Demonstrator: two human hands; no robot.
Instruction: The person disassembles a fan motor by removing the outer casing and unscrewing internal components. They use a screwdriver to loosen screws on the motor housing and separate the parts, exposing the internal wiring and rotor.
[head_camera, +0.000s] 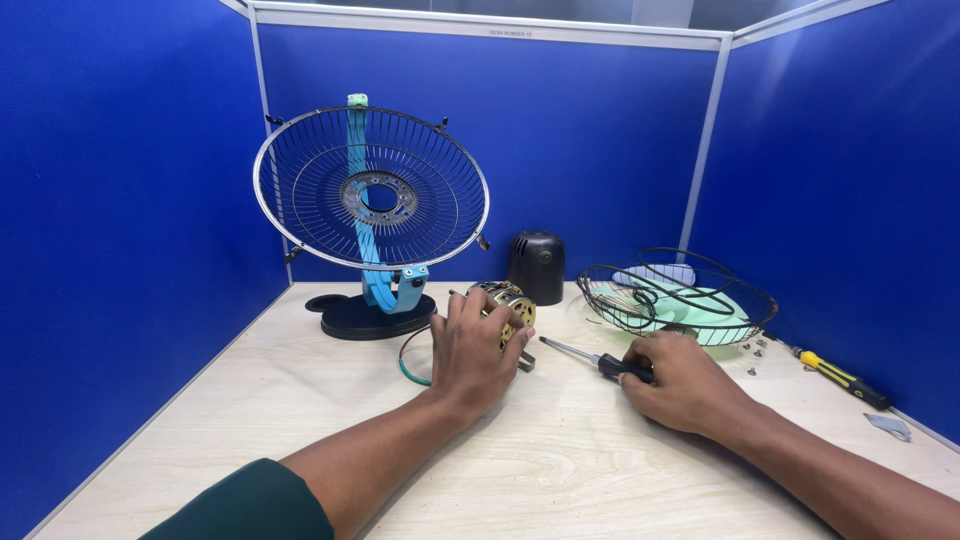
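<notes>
My left hand (470, 350) rests on a brass-coloured fan motor (510, 305) lying on the wooden desk (560, 460), its fingers curled over the motor's near side. My right hand (680, 380) grips the black handle of a screwdriver (590, 357) that lies flat on the desk, its metal shaft pointing left toward the motor. A green wire (410, 368) curves out from under my left hand. Behind the motor stands a fan's rear wire guard (370, 190) on a light blue stand with a black base (365, 315).
A black motor cover (536, 266) stands at the back. To the right lies the front wire guard (680, 295) holding a pale green fan blade. Small screws (752, 350), a yellow-handled screwdriver (838, 377) and a grey scrap (888, 425) lie at far right. Blue partition walls enclose the desk.
</notes>
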